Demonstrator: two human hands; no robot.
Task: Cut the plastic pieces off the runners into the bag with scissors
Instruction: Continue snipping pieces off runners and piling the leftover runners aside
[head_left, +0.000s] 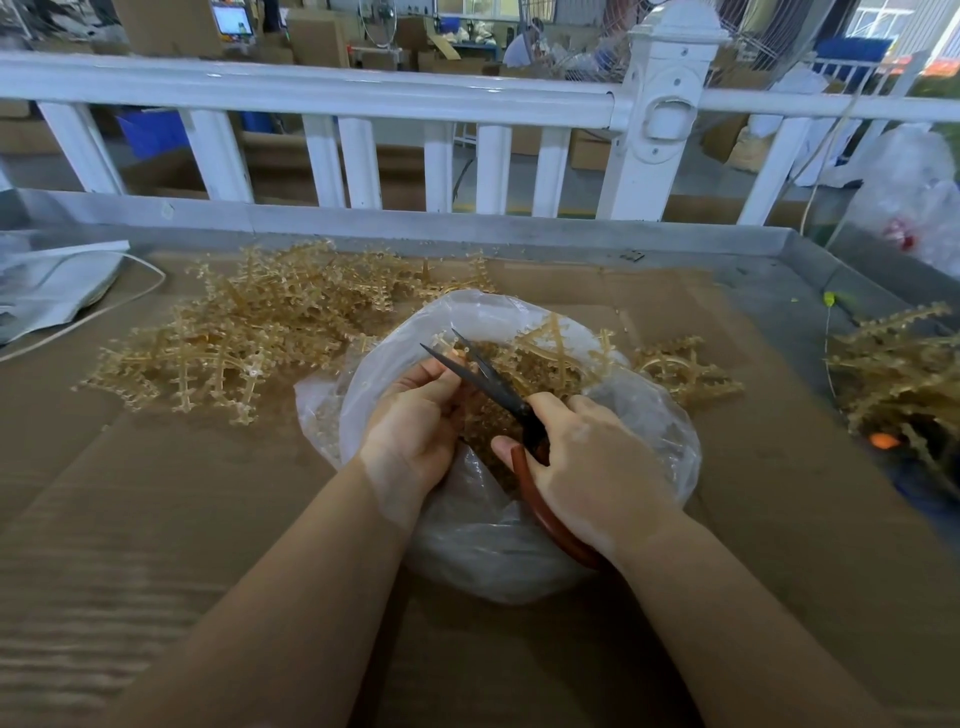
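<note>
Right hand grips scissors — left hand pinches a runner over the bag.

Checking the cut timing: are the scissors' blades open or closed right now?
Open. The two dark blades of the scissors spread apart in a V above the bag, with the right hand gripping the red-brown handles.

Scissors handle partly hidden under right hand.
</note>
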